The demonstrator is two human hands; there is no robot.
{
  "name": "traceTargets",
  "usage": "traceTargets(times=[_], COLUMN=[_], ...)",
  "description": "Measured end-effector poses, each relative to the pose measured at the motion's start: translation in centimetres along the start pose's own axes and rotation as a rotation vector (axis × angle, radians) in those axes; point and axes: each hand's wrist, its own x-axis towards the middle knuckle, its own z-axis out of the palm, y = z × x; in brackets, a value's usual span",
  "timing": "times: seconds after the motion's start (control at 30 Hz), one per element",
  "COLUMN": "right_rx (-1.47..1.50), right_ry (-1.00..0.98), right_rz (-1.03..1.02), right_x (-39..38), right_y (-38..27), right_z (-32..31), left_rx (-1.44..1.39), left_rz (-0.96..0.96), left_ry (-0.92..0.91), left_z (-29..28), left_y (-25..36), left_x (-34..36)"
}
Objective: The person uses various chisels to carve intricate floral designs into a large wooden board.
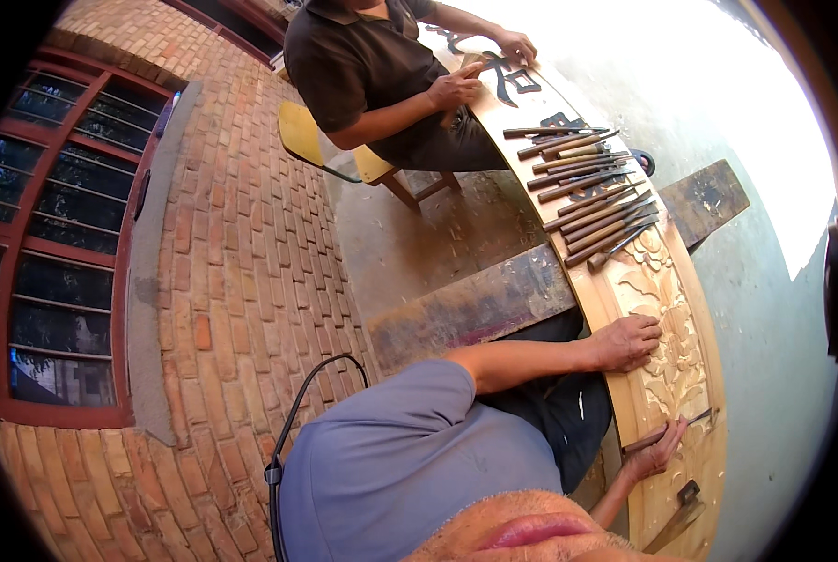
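A long pale wooden board [599,292] with carved flower and leaf relief [667,361] lies before me. My left hand [625,345] rests on the relief, its fingers curled down and closed; whatever may be under the fingertips is hidden. Closer to the lower edge, my right hand [653,457] grips a carving chisel [646,440] by its brown handle. The thin blade points away across the board, toward its far edge. A wooden-bodied tool with a dark end [687,506] lies on the board below my right hand. Pale chips are scattered over the carving.
Several wood-handled chisels [588,192] lie in a row beyond my left hand. A co-worker [372,66] sits farther up, both hands at the board's dark characters [513,80]. A worn plank [475,304] passes beneath the board. Left are a yellow chair [299,131] and brick wall [241,281].
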Motion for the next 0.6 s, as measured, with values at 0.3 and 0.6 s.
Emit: traceTargets(times=[0.3, 0.6], right_rx=[-0.006, -0.012], right_ry=[0.017, -0.007], right_rz=[-0.031, 0.009], right_x=[0.07, -0.02], right_y=[0.47, -0.22], right_z=[0.64, 0.02], left_rx=[0.002, 0.019], left_rz=[-0.002, 0.010], left_ry=[-0.009, 0.038], left_z=[-0.38, -0.19], left_y=[0.04, 0.24], left_x=[0.16, -0.04])
